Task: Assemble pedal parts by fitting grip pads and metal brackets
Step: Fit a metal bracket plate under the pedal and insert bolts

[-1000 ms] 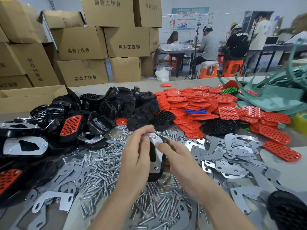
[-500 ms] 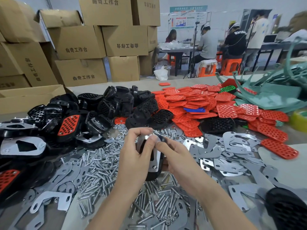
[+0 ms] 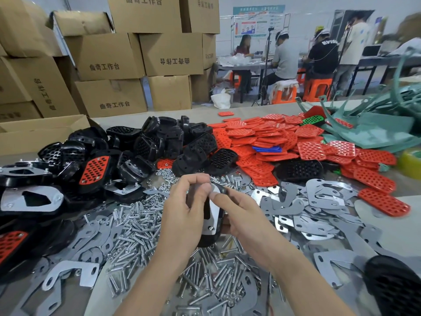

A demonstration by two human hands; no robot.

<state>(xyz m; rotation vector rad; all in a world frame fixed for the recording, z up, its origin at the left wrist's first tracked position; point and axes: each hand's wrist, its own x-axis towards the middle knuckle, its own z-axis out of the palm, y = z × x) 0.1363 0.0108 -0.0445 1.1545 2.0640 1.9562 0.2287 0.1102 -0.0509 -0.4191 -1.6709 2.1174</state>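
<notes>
We hold one black pedal body (image 3: 207,241) in the air between both hands, above the heap of bolts (image 3: 141,226) on the table. It is in the middle of the view, and its long axis runs nearly straight away from us, with the far end tipped up. A metal bracket (image 3: 215,213) lies flat on the face turned toward us, and a small fastener shows near its lower end. Our left hand (image 3: 184,213) is curled round the pedal's left edge and carries it. Our right hand (image 3: 239,215) comes in from the right, and its fingertips (image 3: 214,195) pinch narrowly at the bracket's top end. We cannot tell whether a nut or bolt sits under them. The next move probably depends on that upper corner, which lies directly under the right fingertips, so the right hand is the nearer one while the left steadies. Loose brackets (image 3: 319,201) lie just to the right, and red grip pads (image 3: 262,137) are heaped farther back.
</notes>
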